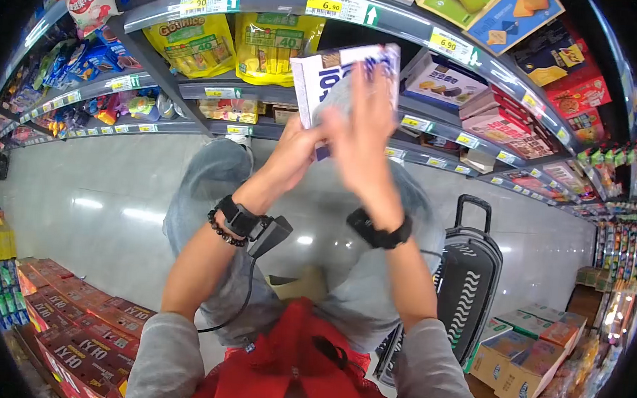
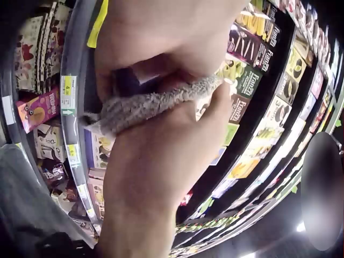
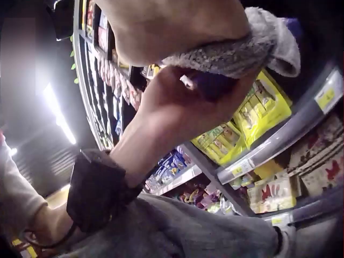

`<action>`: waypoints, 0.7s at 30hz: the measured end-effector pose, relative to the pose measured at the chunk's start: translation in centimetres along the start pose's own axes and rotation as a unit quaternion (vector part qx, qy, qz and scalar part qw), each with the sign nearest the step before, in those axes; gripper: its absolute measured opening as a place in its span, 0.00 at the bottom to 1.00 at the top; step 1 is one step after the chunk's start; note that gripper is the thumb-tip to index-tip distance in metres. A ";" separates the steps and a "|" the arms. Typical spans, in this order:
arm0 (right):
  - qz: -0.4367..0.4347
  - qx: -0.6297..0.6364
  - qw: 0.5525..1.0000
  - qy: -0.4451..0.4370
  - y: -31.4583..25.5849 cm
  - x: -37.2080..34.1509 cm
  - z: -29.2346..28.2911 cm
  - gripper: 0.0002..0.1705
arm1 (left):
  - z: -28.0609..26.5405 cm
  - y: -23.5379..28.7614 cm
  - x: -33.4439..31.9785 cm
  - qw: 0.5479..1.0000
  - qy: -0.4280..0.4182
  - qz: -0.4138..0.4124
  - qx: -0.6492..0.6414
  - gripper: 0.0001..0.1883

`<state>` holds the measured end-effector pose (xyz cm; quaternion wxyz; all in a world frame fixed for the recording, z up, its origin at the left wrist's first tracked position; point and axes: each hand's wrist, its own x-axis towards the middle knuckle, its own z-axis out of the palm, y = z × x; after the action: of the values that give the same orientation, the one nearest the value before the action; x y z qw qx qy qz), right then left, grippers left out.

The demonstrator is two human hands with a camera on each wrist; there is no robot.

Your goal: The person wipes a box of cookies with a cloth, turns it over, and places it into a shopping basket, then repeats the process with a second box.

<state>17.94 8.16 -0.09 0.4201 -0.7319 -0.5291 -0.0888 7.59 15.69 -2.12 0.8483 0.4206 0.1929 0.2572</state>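
In the head view my left hand grips the lower left edge of a white box with purple lettering, held up in front of the shelf. My right hand, blurred, lies over the box's face with its fingers straight. Under it a grey cloth is pressed to the box. Both wrist views show this fuzzy cloth between the two hands. Its loose end hangs past the right hand in the right wrist view, where a dark purple side of the box shows within the left hand.
Yellow snack bags and boxed snacks stand on the shelves behind price-tag rails. A black wheeled case is beside my right knee. Red cartons are stacked behind on the left, open cartons on the right.
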 end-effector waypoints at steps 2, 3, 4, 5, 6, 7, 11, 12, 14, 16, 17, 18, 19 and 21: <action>-0.035 0.017 0.998 -0.056 -1.7 -0.8 0.8 0.37 | -1.4 -0.6 0.2 0.996 0.060 0.009 -0.064 0.23; -0.057 0.021 0.996 -0.068 -1.4 -0.4 0.6 0.36 | -1.1 0.4 -0.4 0.995 0.069 -0.007 -0.075 0.26; -0.080 0.024 0.993 -0.081 -1.0 0.0 0.3 0.35 | -1.8 0.0 -0.9 0.998 0.048 -0.019 -0.046 0.26; -0.098 -0.027 0.994 -0.043 0.1 0.9 -0.1 0.34 | -2.5 -0.4 -1.2 0.999 0.025 -0.030 -0.019 0.27; -0.087 -0.073 0.993 0.006 1.3 2.0 -0.7 0.33 | -3.0 -0.7 -1.3 0.999 -0.002 -0.039 0.008 0.28; -0.076 -0.122 0.988 0.053 2.5 2.7 -1.1 0.33 | -2.7 -0.6 -1.8 0.997 -0.038 -0.061 0.007 0.30; 0.037 -0.040 0.997 0.059 5.1 1.3 0.2 0.35 | -2.1 -1.6 -2.8 0.987 -0.095 -0.117 0.048 0.31; 0.015 -0.039 0.999 0.018 3.3 0.3 1.3 0.35 | -2.2 -2.1 -2.7 0.989 -0.070 -0.117 0.061 0.30; -0.053 0.010 0.997 -0.059 -0.4 -1.7 1.7 0.36 | -3.2 -3.1 -2.9 0.988 0.003 -0.123 0.090 0.29; -0.137 0.018 0.984 -0.110 -1.8 -2.1 1.3 0.39 | -3.8 -3.1 -3.1 0.988 0.009 -0.120 0.100 0.29; -0.122 0.062 0.988 -0.071 -1.8 -1.7 1.1 0.40 | -4.2 -2.9 -3.1 0.987 0.011 -0.120 0.106 0.29; -0.105 0.105 0.988 -0.031 -1.5 -1.0 0.9 0.42 | -4.4 -2.8 -2.9 0.988 -0.003 -0.112 0.110 0.30; -0.088 0.148 0.985 0.007 -1.0 -0.4 0.7 0.43 | -4.2 -2.4 -2.9 0.986 -0.029 -0.108 0.122 0.31; -0.089 0.142 0.979 0.112 0.7 0.7 0.3 0.45 | -3.5 -1.3 -3.1 0.982 -0.079 -0.098 0.141 0.32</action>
<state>18.74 8.77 -0.23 0.5671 -0.6000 -0.5487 -0.1314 3.57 15.30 -4.82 0.8143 0.5341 0.1997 0.1085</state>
